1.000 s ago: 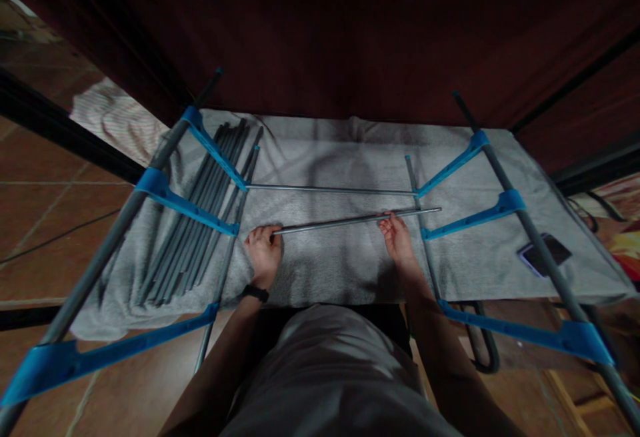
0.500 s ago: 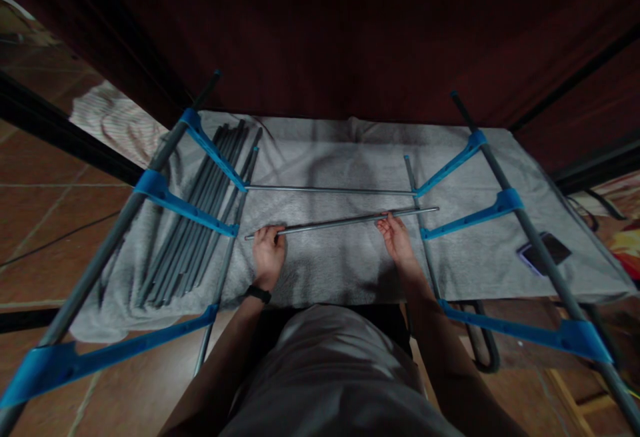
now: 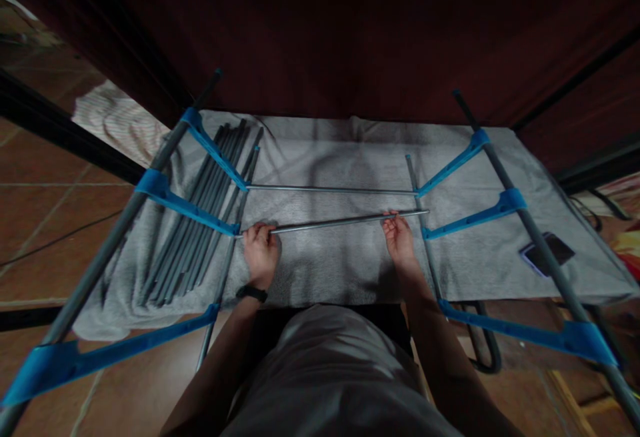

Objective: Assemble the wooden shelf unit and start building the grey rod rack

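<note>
A thin grey metal tube (image 3: 330, 223) lies crosswise between my two hands, its right end a little higher in the picture. Near its left end my left hand (image 3: 261, 247) is closed around it, close to the middle blue bracket (image 3: 187, 211) of the left frame. My right hand (image 3: 398, 234) pinches the tube toward its right end, which overlaps the inner post (image 3: 424, 244) of the right frame. The left tip meets or nearly touches the bracket's end; contact is hard to make out. Behind it, another crossbar (image 3: 330, 190) joins the two upper brackets.
A bundle of several grey tubes (image 3: 200, 217) lies at the left on the grey cloth (image 3: 330, 270). Under the right frame's outer post rests a phone (image 3: 547, 254). A dark red curtain (image 3: 340, 44) hangs behind. Wooden pieces (image 3: 575, 404) stand on the floor, lower right.
The tube has shifted left, bringing its left tip to the left frame's middle bracket. My left hand moved left with it; my right hand stays near the right end.
</note>
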{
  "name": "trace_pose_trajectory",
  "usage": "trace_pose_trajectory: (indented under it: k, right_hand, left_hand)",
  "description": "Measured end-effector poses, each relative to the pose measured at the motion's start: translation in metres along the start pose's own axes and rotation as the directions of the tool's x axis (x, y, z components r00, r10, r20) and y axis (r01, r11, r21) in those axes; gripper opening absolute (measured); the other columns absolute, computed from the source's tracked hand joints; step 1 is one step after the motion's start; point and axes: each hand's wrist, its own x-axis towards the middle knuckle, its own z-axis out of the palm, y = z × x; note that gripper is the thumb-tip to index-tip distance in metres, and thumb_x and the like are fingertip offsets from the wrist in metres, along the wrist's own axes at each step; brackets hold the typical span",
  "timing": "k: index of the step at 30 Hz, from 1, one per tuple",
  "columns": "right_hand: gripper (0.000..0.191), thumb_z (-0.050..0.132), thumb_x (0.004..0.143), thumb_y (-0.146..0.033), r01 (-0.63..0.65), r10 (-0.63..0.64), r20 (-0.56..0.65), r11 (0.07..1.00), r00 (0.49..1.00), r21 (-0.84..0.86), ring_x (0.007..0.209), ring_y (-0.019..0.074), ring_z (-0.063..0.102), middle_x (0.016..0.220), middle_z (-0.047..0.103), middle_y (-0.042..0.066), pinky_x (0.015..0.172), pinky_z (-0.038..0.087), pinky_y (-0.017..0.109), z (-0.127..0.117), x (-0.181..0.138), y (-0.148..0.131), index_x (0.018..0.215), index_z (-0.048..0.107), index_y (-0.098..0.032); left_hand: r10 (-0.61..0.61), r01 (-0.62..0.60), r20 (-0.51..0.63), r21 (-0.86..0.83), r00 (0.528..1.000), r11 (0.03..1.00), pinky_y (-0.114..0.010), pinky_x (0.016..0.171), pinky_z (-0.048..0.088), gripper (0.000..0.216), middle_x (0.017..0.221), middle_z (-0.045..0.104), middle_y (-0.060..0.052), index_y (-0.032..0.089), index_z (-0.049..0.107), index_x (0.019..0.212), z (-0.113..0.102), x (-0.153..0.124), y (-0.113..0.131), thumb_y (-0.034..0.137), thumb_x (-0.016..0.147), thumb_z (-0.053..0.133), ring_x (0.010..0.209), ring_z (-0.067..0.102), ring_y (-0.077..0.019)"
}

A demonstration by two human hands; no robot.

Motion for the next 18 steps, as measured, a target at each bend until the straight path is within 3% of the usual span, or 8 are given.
trace_pose_trajectory:
  k: [11,18]
  right_hand:
    - [0.015,0.062,0.099,-0.016,0.013,-0.013,0.003,1.000,1.000,-0.018,0.067,0.0105,0.068,0.085,0.079,-0.003,0.072,0.062,0.024,-0.002,0.002,0.001,0.091,0.070,-0.026]
    - [0.013,0.064,0.097,-0.016,-0.005,0.006,0.014,1.000,1.000,-0.016,0.067,0.0119,0.069,0.084,0.079,-0.002,0.073,0.063,0.027,-0.001,0.001,0.000,0.091,0.070,-0.026]
  left_hand:
    - [0.151,-0.181,0.158,0.204,0.976,0.962,-0.050,0.097,0.047,0.040,0.137,0.070,-0.016,0.018,0.072,0.132,-0.013,-0.007,0.019,0.023,0.104,0.044,0.117,0.060,-0.0368]
    - [0.212,-0.260,0.205,0.240,0.955,0.935,-0.054,0.103,0.041,0.040,0.109,0.078,-0.016,0.017,0.071,0.134,-0.009,-0.009,0.025,0.023,0.105,0.044,0.112,0.062,-0.0362]
